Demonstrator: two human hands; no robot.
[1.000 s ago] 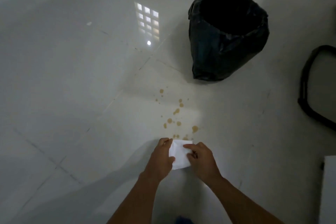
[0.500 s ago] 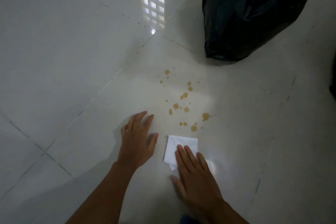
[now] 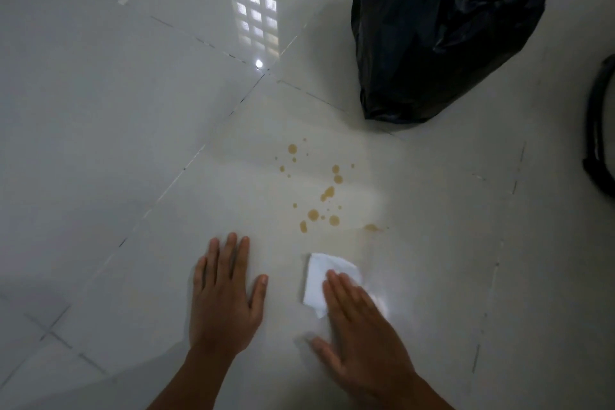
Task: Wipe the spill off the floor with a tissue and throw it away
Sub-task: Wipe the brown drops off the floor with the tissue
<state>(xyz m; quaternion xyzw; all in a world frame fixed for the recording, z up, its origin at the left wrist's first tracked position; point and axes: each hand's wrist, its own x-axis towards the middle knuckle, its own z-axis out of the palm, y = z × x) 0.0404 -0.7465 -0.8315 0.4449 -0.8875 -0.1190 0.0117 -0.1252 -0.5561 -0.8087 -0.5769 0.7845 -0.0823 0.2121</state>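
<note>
Under the right hand (image 3: 362,333), a folded white tissue (image 3: 324,280) lies flat on the glossy tiled floor (image 3: 100,143), pinned by the flat palm and outstretched fingers (image 3: 336,289); the hand is open and pressing, not pinching the paper. The tissue's far edge and its left part stick out past the fingertips. Just to the left of it, apart from the tissue, the left hand (image 3: 223,299) rests open and empty on the floor with fingers spread, apparently as a brace.

Ahead of the right hand's fingertips sits the spill (image 3: 319,196): a scatter of brown drops, with a faint smeared patch (image 3: 371,227) nearest the tissue's far right side. The closest drops lie just beyond the tissue, not yet touched by it. Farther ahead and to the right stands the bin with a black bag (image 3: 439,36), its mouth open and facing up.

The step in hand looks like the start of wiping: the tissue is down and loaded, but nearly all the drops remain. The next move probably calls for pushing the tissue forward through the nearest drops with steady downward pressure, then sweeping farther out to the far drops, keeping the paper flat so it soaks rather than smears. Only after that would the hand need to gather the tissue and carry it to the bin ahead.
</note>
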